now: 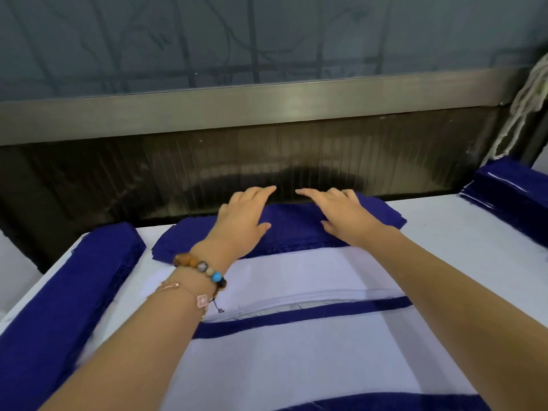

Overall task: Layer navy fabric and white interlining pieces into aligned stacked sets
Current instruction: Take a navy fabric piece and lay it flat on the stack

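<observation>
Both hands lie palm-down, fingers spread and nearly straight, on a flat stack of navy blue cut fabric pieces (pixel 292 229) at the far edge of the white-covered table (pixel 462 229). The left hand (pixel 240 218) presses the stack's left half and the right hand (pixel 341 216) its right half, with the index fingertips pointing toward each other over the stack's far edge; neither hand pinches or curls round anything. Just on the near side of this navy stack, touching its frayed edge, lies a pile of white rectangular interlining pieces (pixel 296 271), and nearer still a narrow band of navy fabric (pixel 311 315) shows between white layers, with another navy edge at the bottom of the view. A long, thick stack of navy fabric strips (pixel 68 292) runs along the table's left side, apart from the middle piles, and another navy stack (pixel 510 191) sits at the far right corner. The left wrist wears a bracelet of mixed coloured beads (pixel 201 266) and a thin rose-gold chain with a pink clover charm (pixel 203 301). Behind the table stands a dark ribbed panel (pixel 207 170) topped by a dull metal rail (pixel 267 105), and a white twisted cord (pixel 530 96) hangs at the right.
</observation>
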Demonstrator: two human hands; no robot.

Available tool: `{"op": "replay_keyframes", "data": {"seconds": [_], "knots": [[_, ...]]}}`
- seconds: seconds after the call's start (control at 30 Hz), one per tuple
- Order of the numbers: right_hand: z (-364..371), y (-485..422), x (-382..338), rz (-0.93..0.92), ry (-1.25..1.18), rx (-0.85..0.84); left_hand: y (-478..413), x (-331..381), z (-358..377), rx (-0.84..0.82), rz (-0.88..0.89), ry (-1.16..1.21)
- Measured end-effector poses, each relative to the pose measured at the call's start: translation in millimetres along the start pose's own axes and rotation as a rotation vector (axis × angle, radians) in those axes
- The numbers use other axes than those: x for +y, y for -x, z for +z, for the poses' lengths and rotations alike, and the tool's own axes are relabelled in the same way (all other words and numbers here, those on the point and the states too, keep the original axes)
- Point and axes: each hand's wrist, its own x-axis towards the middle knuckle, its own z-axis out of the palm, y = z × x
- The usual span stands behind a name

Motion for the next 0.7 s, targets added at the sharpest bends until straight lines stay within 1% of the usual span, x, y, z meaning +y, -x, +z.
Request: {"op": "replay_keyframes", "data": {"seconds": [0.07, 0.13, 0.2, 0.27, 0.37, 0.43, 0.5, 0.6, 0.7], "knots": [[-0.4, -0.9, 1.4, 0.005, 0.059, -0.001, -10.7, 12.6, 14.3, 0.026, 0.090, -0.088], [-3.7, 0.4, 7.5, -0.004, 0.146, -0.005, -20.9, 19.3, 23.9, -0.007, 0.124, -0.108], [-9.3, 3.2, 15.7, 0.005, 0.235, -0.021, -28.3, 19.1, 26.2, -0.082, 0.088, -0.117], [-16.6, 7.2, 25.0, 0.058, 0.285, -0.040, -33.4, 11.5, 24.1, -0.104, 0.049, -0.117], [-26.1, 13.8, 42.5, 0.178, 0.319, -0.062, -35.1, -5.9, 18.2, -0.075, -0.018, -0.057], [-30.1, 19.8, 55.2, 0.291, 0.308, -0.066, -33.7, -18.5, 13.2, -0.111, -0.069, -0.079], [-31.6, 26.2, 67.7, 0.410, 0.231, -0.055, -29.6, -32.7, 8.3, -0.156, -0.113, -0.164], [-29.6, 37.6, 79.8, 0.534, -0.002, -0.018, -18.9, -54.7, -1.1, -0.169, -0.188, -0.255], [-30.5, 48.1, 82.4, 0.604, -0.256, 0.092, -6.0, -75.4, -12.1, -0.136, -0.280, -0.302]]}}
